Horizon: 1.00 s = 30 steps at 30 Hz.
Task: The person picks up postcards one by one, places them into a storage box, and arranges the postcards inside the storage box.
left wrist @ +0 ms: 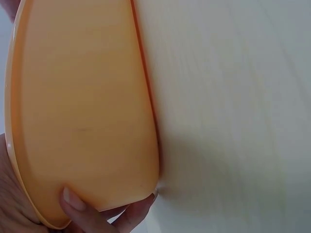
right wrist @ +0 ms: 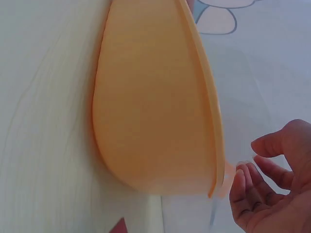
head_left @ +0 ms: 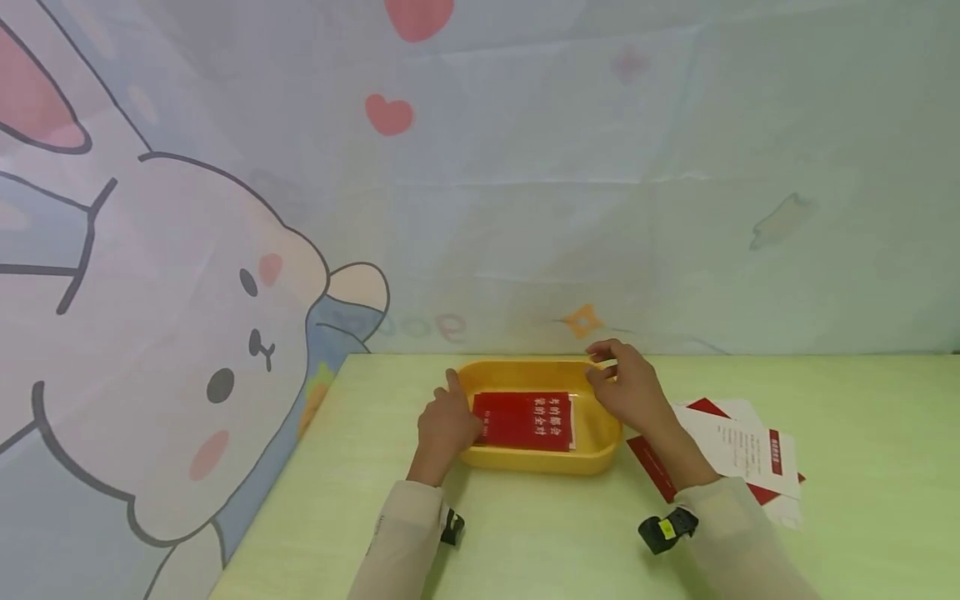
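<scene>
Yellow tray (head_left: 598, 427): smooth plastic, soft gloss on rim. Red card inside (head_left: 517, 421): paper, looks matt to me. Loose cards, tray's 3 o'clock (head_left: 738, 450): flat, smooth paper. Tabletop (head_left: 555, 533): wood-grained, low sheen. Backdrop, 12 o'clock (head_left: 540, 250): matt, creased, cloth-like. Left sleeve, 8 o'clock (head_left: 405, 533): matt cloth.

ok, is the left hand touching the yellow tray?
Touching. Left wrist view: the thumb of the left hand rests against the outside of the yellow tray, no gap visible.

Off-white sleeves (head_left: 401, 537), black wristbands (head_left: 684, 522), yellow patch (head_left: 667, 528) on right
</scene>
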Each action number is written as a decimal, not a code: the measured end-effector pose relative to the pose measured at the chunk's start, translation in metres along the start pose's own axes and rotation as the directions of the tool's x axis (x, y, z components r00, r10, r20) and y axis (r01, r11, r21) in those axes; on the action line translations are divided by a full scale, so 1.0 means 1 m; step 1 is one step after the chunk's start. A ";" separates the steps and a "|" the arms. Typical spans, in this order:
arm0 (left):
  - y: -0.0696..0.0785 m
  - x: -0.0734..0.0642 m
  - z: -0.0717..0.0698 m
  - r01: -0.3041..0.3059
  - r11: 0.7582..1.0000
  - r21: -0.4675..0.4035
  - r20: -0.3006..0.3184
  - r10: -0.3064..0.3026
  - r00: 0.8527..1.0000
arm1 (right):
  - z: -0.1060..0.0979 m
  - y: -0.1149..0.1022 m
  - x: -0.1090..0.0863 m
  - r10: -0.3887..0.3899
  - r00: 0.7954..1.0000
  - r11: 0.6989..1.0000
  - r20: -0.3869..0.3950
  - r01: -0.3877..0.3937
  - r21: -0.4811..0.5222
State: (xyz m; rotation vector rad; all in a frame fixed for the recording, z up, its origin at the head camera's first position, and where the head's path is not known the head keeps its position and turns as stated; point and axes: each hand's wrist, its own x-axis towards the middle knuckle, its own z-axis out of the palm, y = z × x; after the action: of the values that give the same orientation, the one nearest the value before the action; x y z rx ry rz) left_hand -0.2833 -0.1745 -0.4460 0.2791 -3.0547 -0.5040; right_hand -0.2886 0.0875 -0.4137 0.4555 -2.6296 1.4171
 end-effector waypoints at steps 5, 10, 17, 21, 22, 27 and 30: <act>0.002 0.003 0.002 -0.010 1.000 -0.004 0.000 0.010 1.000 | -0.014 0.016 -0.005 0.024 0.998 0.999 -0.056 -0.026 -0.023; 0.005 0.002 0.001 -0.003 1.000 -0.003 -0.004 0.003 1.000 | -0.029 0.025 -0.009 0.062 0.998 0.995 -0.031 -0.065 -0.081; 0.004 0.003 0.002 -0.002 1.000 -0.007 -0.007 0.002 1.000 | -0.048 0.042 -0.017 0.098 0.995 0.974 0.030 -0.090 -0.206; 0.002 0.003 0.003 0.005 1.000 -0.007 -0.016 -0.006 1.000 | -0.055 0.051 -0.021 0.153 0.986 0.956 0.071 -0.129 -0.263; 0.001 0.003 0.003 0.010 1.000 -0.003 -0.016 -0.010 1.000 | -0.056 0.053 -0.022 0.164 0.983 0.953 0.079 -0.138 -0.272; -0.001 0.003 0.004 0.010 1.000 -0.005 -0.012 -0.010 1.000 | -0.064 0.062 -0.028 0.191 0.977 0.937 0.092 -0.154 -0.315; -0.002 0.003 0.003 0.010 1.000 -0.011 -0.009 -0.010 1.000 | -0.069 0.068 -0.030 0.196 0.976 0.923 0.091 -0.152 -0.354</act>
State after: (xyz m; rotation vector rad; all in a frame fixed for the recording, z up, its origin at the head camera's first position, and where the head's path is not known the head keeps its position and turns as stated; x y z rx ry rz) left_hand -0.2856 -0.1759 -0.4499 0.2951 -3.0427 -0.5189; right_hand -0.2840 0.1862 -0.4370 0.2799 -3.0024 0.9549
